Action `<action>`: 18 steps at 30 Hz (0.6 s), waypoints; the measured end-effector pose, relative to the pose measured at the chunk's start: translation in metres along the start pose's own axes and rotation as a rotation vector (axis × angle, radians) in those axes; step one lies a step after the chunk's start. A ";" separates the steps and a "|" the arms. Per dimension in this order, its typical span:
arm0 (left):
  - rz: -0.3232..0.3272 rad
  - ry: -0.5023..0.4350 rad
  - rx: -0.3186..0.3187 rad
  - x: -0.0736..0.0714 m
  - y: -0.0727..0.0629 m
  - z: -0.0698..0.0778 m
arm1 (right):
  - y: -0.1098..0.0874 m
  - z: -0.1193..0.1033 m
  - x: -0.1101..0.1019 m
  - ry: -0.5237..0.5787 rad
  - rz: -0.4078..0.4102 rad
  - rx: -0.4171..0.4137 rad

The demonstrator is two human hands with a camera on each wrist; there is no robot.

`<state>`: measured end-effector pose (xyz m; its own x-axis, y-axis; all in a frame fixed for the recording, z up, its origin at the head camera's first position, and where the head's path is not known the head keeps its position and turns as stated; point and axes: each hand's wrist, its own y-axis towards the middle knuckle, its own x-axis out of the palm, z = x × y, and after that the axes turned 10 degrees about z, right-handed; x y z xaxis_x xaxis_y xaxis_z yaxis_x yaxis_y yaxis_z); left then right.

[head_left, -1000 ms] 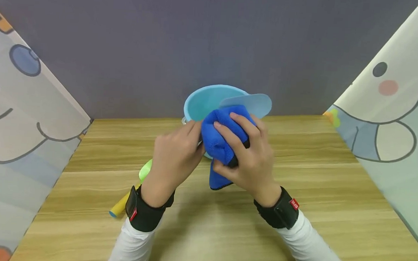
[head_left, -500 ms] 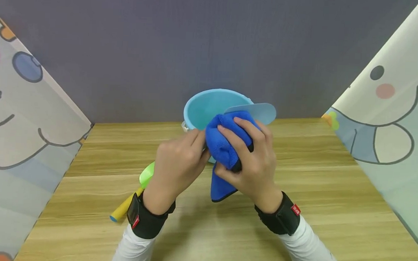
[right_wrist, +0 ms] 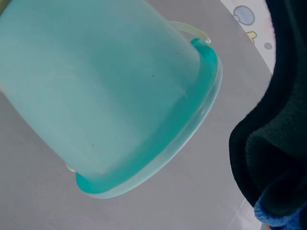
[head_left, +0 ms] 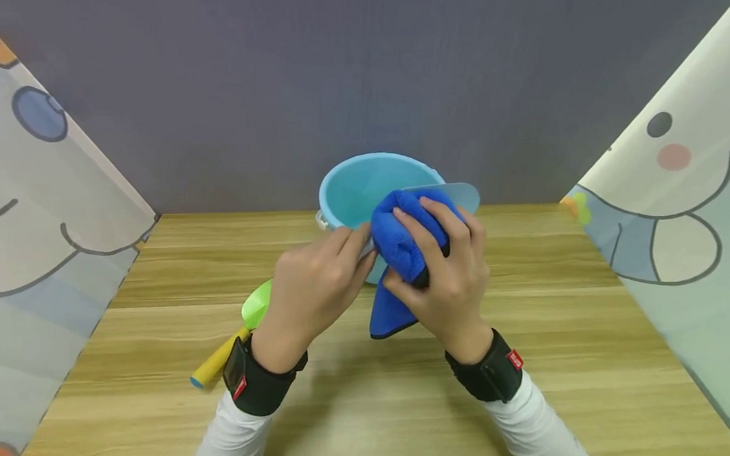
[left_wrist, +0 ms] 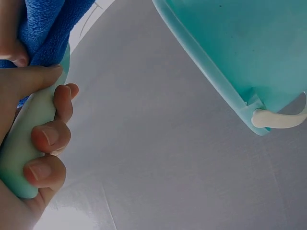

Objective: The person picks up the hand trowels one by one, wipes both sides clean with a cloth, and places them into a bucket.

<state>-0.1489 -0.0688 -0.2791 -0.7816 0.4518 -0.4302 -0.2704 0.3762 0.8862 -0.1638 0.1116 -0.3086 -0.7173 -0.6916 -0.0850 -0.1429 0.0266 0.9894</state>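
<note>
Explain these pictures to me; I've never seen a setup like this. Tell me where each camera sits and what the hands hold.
There's no machine here, just a person's two bare hands. The wide picture comes from a camera on the head; each of the other two, from a camera on one wrist. The left hand grips the handle of a pale tool, and the right hand holds a bunched blue cloth against it. Behind them, a light blue bucket stands on the wooden table. Near the left wrist lies a green and yellow tool, partly hidden by that arm.
</note>
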 end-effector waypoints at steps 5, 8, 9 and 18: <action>0.013 0.010 0.004 0.000 -0.001 -0.002 | -0.001 -0.001 0.002 -0.025 0.007 0.010; 0.013 0.011 0.010 -0.001 -0.001 -0.003 | -0.001 -0.002 0.003 -0.039 0.015 0.018; 0.009 0.011 0.013 -0.001 -0.001 -0.003 | -0.001 -0.002 0.002 -0.043 0.017 0.022; 0.001 0.007 0.018 -0.001 0.001 -0.001 | 0.000 0.000 -0.001 -0.080 0.022 0.037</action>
<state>-0.1493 -0.0701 -0.2780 -0.7858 0.4466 -0.4278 -0.2590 0.3904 0.8835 -0.1628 0.1119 -0.3088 -0.7724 -0.6309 -0.0734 -0.1499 0.0688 0.9863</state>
